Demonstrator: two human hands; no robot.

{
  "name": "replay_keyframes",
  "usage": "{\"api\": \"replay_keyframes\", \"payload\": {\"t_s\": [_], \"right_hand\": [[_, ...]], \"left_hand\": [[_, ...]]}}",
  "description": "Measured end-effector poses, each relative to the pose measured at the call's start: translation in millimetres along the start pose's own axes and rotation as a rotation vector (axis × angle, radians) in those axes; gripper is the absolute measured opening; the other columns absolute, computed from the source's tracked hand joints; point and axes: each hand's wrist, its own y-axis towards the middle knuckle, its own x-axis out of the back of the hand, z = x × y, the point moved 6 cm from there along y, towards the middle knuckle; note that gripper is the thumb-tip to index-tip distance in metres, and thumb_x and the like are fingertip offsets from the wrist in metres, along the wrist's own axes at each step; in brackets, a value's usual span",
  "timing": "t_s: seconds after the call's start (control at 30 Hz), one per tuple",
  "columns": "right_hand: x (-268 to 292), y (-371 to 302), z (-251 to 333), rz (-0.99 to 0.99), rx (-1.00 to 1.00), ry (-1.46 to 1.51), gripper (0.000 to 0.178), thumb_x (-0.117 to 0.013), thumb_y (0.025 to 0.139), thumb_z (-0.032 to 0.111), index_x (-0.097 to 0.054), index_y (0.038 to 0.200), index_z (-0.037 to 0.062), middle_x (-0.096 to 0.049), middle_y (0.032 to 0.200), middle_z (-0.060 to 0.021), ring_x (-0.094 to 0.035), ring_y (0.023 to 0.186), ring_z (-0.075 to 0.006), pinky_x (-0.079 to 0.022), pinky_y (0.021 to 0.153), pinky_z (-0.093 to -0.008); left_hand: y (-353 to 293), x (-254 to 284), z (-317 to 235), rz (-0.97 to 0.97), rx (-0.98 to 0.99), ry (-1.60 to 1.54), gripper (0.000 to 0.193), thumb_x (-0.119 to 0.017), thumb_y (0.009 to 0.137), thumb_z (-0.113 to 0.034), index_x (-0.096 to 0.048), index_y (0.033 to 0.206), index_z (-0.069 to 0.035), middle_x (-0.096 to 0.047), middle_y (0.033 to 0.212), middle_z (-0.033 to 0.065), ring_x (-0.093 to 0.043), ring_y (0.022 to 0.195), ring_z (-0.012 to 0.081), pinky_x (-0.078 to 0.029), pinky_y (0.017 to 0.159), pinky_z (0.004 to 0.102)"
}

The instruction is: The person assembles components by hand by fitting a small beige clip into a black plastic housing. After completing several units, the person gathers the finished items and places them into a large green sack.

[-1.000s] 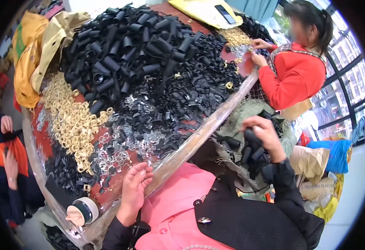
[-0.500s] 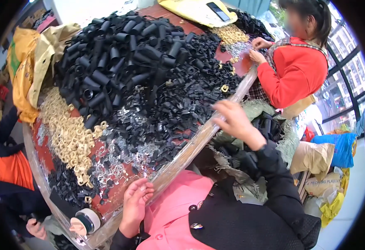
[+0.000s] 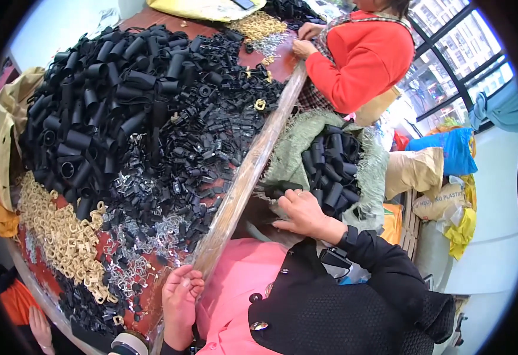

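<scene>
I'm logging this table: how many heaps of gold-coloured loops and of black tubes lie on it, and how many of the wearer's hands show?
Gold-coloured loops, near heap and far heap: 2
Black tube heap: 1
Wearer's left hand and right hand: 2
Total: 5

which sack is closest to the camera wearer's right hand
The open grey-green woven sack with the frayed rim, just beyond the right hand. Black tubes show inside it; the tan sack and blue sack are farther right.
</scene>
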Motion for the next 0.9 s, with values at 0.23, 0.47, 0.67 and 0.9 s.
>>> {"api": "replay_keyframes", "payload": {"t_s": [0.23,0.47,0.67,0.9], "right_hand": [[-26.8,-55.0,-19.1,0.221,-0.304,-0.035,0.026,-0.062,0.066,0.024,-0.049,0.076,0.0044,-0.051,0.07,-0.013,-0.054,0.069,-0.032,-0.042,0.059,-0.0381],[13.9,-85.1,13.1,0.18,-0.175,0.659,0.018,-0.058,0.068,0.011,-0.051,0.083,0.0038,-0.053,0.072,-0.0153,-0.052,0.07,-0.0371,-0.043,0.058,-0.039],[29.2,-105.9,22.7,0.163,-0.089,0.914,0.014,-0.056,0.073,0.009,-0.052,0.084,0.0029,-0.054,0.073,-0.0153,-0.054,0.071,-0.0354,-0.042,0.06,-0.0386],[12.5,-114.1,10.4,0.2,-0.016,0.954,0.016,-0.056,0.073,0.013,-0.052,0.086,0.0041,-0.054,0.074,-0.0165,-0.054,0.072,-0.0349,-0.043,0.063,-0.0409]], "left_hand": [[3.8,2.3,0.4,0.031,0.001,-0.048,0.026,-0.05,0.081,-0.005,-0.047,0.106,0.003,-0.058,0.09,0.0129,-0.058,0.074,0.0152,-0.047,0.066,0.0236],[10.3,-24.0,19.8,0.102,0.071,0.048,0.025,-0.05,0.082,-0.006,-0.048,0.106,0.002,-0.058,0.089,0.0107,-0.057,0.073,0.0142,-0.047,0.066,0.0232],[42.4,-106.4,60.9,0.22,0.167,0.383,0.034,-0.056,0.08,-0.011,-0.045,0.11,0.002,-0.055,0.101,0.0118,-0.055,0.085,0.0146,-0.046,0.071,0.0238],[100.8,-194.1,121.8,0.458,-0.086,0.94,0.064,-0.067,0.07,-0.016,-0.034,0.122,0.002,-0.041,0.12,0.0149,-0.044,0.107,0.0204,-0.041,0.084,0.0287]]}}
